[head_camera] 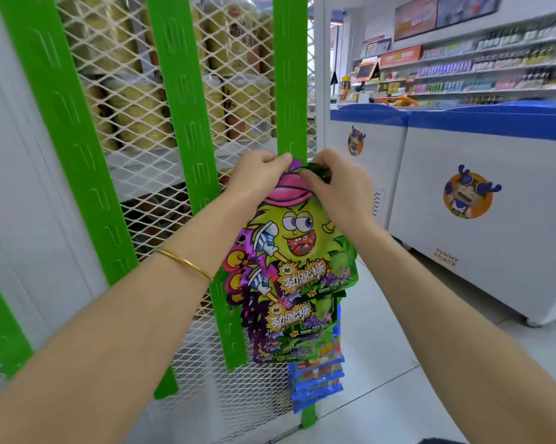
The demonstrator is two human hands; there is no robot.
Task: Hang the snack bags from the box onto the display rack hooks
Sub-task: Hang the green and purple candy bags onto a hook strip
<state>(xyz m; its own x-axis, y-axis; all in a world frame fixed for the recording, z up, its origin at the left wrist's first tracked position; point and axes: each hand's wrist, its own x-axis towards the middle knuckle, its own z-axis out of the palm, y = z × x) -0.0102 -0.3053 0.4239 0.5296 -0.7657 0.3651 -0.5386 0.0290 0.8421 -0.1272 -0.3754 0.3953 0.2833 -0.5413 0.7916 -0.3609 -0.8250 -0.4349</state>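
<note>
A green snack bag (297,238) with a cartoon face hangs against the rightmost green hanging strip (289,91) of the mesh rack. My left hand (257,174) pinches the bag's top left corner and my right hand (337,181) pinches its top right edge, both at the strip. Below it more snack bags (289,325) of the same kind hang overlapping, and under them several blue bags (316,379). The hook itself is hidden behind my fingers. No box is in view.
Two more green strips (187,100) run down the white mesh panel (132,75) to the left, bare of bags. White chest freezers (494,193) with blue lids stand to the right. Store shelves (481,65) line the far wall.
</note>
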